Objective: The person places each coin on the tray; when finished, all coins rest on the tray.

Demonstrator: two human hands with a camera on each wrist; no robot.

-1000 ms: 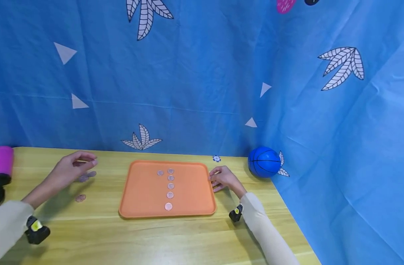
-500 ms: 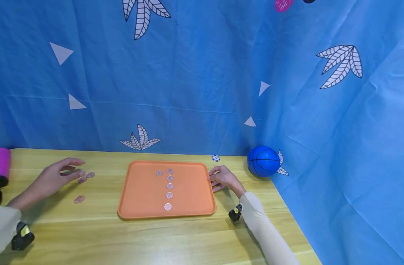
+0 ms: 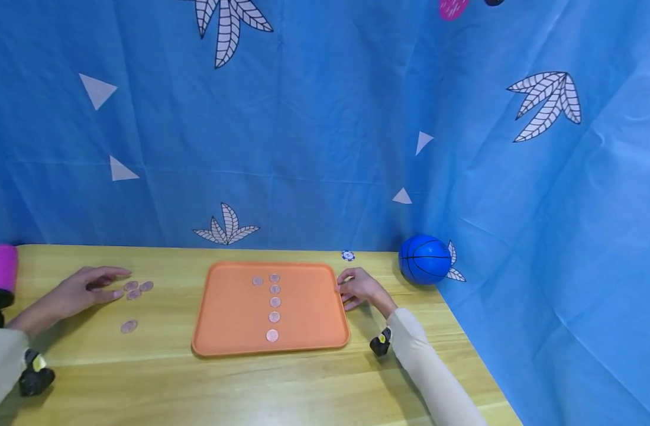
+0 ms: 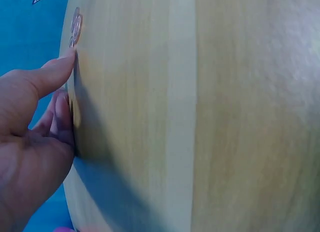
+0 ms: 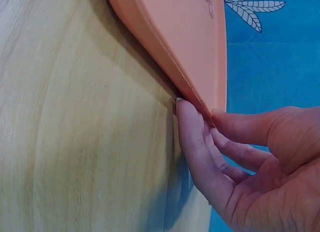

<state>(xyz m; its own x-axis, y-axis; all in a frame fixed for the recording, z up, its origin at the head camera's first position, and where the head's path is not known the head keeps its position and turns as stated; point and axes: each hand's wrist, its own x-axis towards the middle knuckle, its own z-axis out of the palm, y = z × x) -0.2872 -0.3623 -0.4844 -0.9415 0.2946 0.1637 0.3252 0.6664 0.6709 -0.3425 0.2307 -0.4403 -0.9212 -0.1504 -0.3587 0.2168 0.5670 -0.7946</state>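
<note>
An orange tray [image 3: 229, 319] lies in the middle of the wooden table, with several coins [image 3: 274, 302] in a line on it. My right hand [image 3: 342, 290] pinches the tray's right rim, thumb on top and fingers along the edge; the right wrist view shows the same hold of that hand [image 5: 197, 109] on the tray [image 5: 175, 37]. My left hand [image 3: 114, 285] lies low on the table at the left, fingers stretched out beside several loose coins [image 3: 133, 294]. In the left wrist view this hand [image 4: 67, 77] rests flat on the wood, with coins [image 4: 76, 23] just beyond the thumb.
A blue ball [image 3: 424, 259] sits at the table's back right corner, and a small blue and white chip [image 3: 348, 255] lies behind the tray. A pink cylinder [image 3: 0, 267] stands at the far left edge. Blue cloth hangs behind and to the right.
My left hand has come down from above the loose coins and now lies on the table beside them. The right hand has kept its hold on the tray rim.
</note>
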